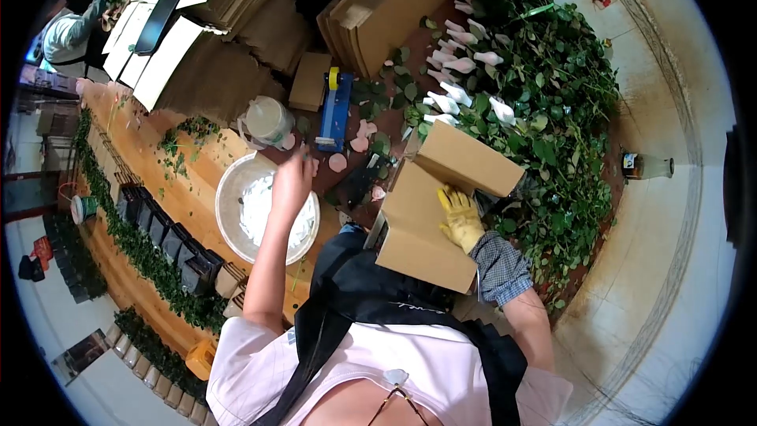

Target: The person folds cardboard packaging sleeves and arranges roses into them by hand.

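My left hand (293, 177), bare, is over the table just above a round white tub (223, 203) holding white pieces. Its fingers look slightly apart, and nothing shows between them. On my right hand (460, 217) is a yellow glove; it lies with fingers spread on an open cardboard box (410, 209), near the box's inner fold. The box is tilted in front of my lap with its flaps folded out. Beyond it, roses with white and pink sleeved heads (460, 65) lie in a large leafy pile (552, 95).
A blue tape dispenser (335, 114) and a lidded plastic container (268, 121) stand ahead. Stacked cardboard (213, 55) bears a dark flat device (164, 14). A bottle (648, 166) lies on the floor at right. Another person (69, 31) sits at far left.
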Tool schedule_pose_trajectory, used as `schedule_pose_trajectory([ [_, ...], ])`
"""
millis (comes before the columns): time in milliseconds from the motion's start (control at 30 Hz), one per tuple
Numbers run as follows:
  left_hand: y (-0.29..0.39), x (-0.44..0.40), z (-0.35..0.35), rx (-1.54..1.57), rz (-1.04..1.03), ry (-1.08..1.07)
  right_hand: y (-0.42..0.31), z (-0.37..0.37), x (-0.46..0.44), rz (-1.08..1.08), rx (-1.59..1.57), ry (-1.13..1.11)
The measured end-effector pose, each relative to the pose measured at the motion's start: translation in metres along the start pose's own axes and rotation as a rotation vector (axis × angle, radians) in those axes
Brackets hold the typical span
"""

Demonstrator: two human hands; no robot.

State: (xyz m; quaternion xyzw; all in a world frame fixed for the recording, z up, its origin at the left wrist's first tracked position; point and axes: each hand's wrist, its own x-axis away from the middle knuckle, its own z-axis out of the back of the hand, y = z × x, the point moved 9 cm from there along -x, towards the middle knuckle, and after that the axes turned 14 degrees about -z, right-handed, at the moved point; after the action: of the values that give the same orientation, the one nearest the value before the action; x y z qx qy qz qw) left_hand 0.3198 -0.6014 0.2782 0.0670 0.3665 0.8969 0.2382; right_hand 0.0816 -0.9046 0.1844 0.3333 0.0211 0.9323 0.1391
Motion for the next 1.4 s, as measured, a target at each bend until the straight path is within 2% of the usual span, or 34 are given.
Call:
schedule_pose_trajectory([
  [33,0.009,-0.025,0.014,-0.007,-0.116,0.150,0.000,0.000,0.000,0.006,-0.013,0.033],
  [100,0.008,-0.073,0.023,0.032,-0.148,0.273,0.000,-0.005,-0.002,0.021,-0.006,0.093],
  [133,0.010,-0.094,0.023,0.077,-0.119,0.268,0.000,-0.010,-0.004,0.012,-0.004,0.103],
  [200,-0.005,-0.141,0.010,0.019,-0.201,0.261,0.003,-0.016,-0.005,0.006,-0.049,0.112],
  [267,-0.019,-0.180,0.008,-0.231,-0.083,0.294,0.004,-0.012,-0.005,-0.014,-0.039,0.073],
  [333,-0.088,-0.222,-0.039,-0.454,0.122,-0.174,0.004,-0.015,-0.004,-0.031,-0.042,0.016],
  [400,-0.124,-0.233,-0.071,-0.454,0.187,-0.362,0.004,-0.012,-0.005,-0.039,-0.035,0.021],
  [467,-0.122,-0.224,-0.083,-0.500,0.180,-0.384,0.002,-0.007,-0.002,-0.029,-0.046,-0.009],
  [533,-0.132,-0.222,-0.083,-0.474,0.263,-0.263,0.005,-0.013,-0.001,-0.034,-0.037,0.018],
  [600,-0.110,-0.212,-0.064,-0.521,0.278,-0.175,0.005,-0.011,-0.003,0.001,-0.115,0.112],
  [633,-0.123,-0.216,-0.072,-0.529,0.302,-0.173,0.002,0.006,0.005,0.034,-0.133,0.186],
  [700,-0.130,-0.222,-0.089,-0.449,0.302,-0.352,0.001,0.009,0.007,0.056,-0.135,0.217],
  [733,-0.126,-0.226,-0.087,-0.584,0.205,-0.172,-0.002,0.017,0.010,0.075,-0.139,0.202],
  [767,-0.116,-0.223,-0.081,-0.565,0.250,-0.150,-0.003,0.018,0.010,0.102,-0.160,0.223],
  [800,-0.096,-0.220,-0.071,-0.499,0.206,-0.236,-0.004,0.016,0.008,0.130,-0.182,0.243],
  [867,-0.108,-0.227,-0.075,-0.555,0.295,-0.151,-0.001,0.002,0.001,0.120,-0.104,0.238],
  [933,-0.099,-0.214,-0.053,-0.540,0.522,-0.103,0.003,-0.015,-0.009,0.091,-0.020,0.198],
  [967,-0.082,-0.210,-0.047,-0.610,0.405,-0.193,0.006,-0.020,-0.012,0.074,0.000,0.186],
  [1000,-0.060,-0.192,-0.023,-0.605,0.409,-0.186,0.008,-0.026,-0.014,0.055,0.016,0.170],
  [1067,0.010,-0.161,0.036,-0.631,0.125,-0.022,0.006,-0.028,-0.015,0.086,0.013,0.202],
  [1133,0.046,-0.124,0.088,-0.626,0.075,0.215,0.005,-0.019,-0.013,0.088,-0.012,0.199],
  [1200,0.098,-0.067,0.134,-0.532,-0.103,0.537,-0.001,-0.003,-0.006,0.132,-0.040,0.244],
  [1267,0.103,-0.043,0.130,-0.073,-0.116,0.391,0.001,-0.008,-0.005,0.132,-0.078,0.302],
  [1300,0.108,-0.035,0.115,0.249,-0.250,0.277,-0.006,0.011,0.009,0.158,-0.052,0.392],
  [1333,0.110,-0.023,0.093,0.523,-0.134,0.034,-0.004,-0.003,-0.003,0.132,-0.058,0.473],
  [1367,0.101,-0.018,0.054,0.752,-0.201,-0.179,0.003,-0.020,-0.011,0.091,-0.064,0.546],
  [1400,0.104,-0.006,0.025,0.826,-0.114,-0.448,0.000,-0.001,0.001,0.091,-0.214,0.472],
])
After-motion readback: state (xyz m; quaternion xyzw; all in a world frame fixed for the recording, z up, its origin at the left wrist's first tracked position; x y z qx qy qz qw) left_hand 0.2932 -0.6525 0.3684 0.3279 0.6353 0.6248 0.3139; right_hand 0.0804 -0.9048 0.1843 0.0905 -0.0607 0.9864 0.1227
